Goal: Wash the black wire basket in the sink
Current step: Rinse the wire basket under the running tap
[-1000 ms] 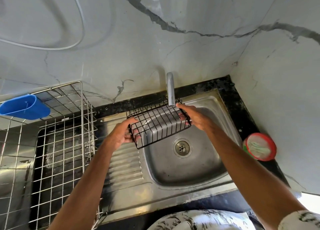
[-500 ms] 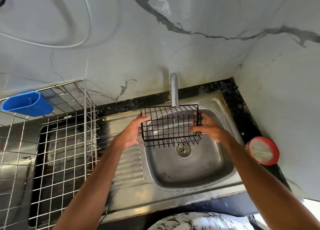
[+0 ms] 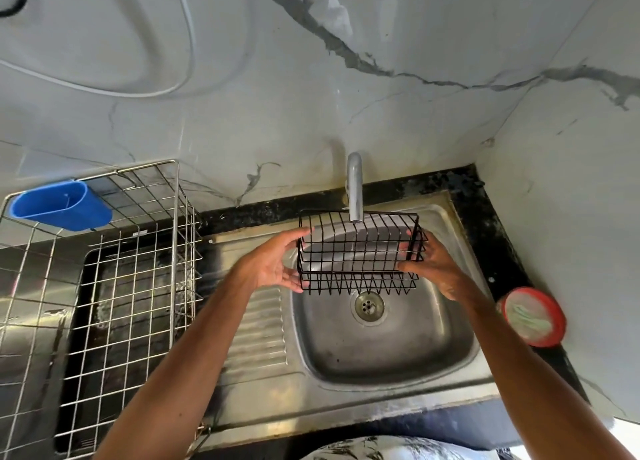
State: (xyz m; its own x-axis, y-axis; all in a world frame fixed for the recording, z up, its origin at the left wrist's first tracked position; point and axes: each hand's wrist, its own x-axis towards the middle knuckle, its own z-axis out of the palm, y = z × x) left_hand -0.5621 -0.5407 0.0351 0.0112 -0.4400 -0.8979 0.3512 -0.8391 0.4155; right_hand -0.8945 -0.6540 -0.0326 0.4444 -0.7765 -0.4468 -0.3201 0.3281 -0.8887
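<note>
The black wire basket [image 3: 358,251] hangs level above the steel sink [image 3: 446,352], right under the spout of the chrome tap [image 3: 354,189]. My left hand [image 3: 275,267] grips its left end, thumb on top and fingers underneath. At the basket's right end my right hand [image 3: 433,269] holds the wires with fingers curled round them. A thin stream of water seems to fall from the spout into the basket. Below the basket the drain [image 3: 367,306] shows in the sink's bottom.
A steel wire dish rack [image 3: 114,307] stands on the left, with a blue plastic cup holder [image 3: 62,205] hooked to its back corner. A round red tub [image 3: 533,315] sits on the black counter at the right. Marble walls close the back and right.
The basket has swung from tilted to level and shifted right, now sitting directly beneath the tap spout. Both hands kept their hold on its ends.
</note>
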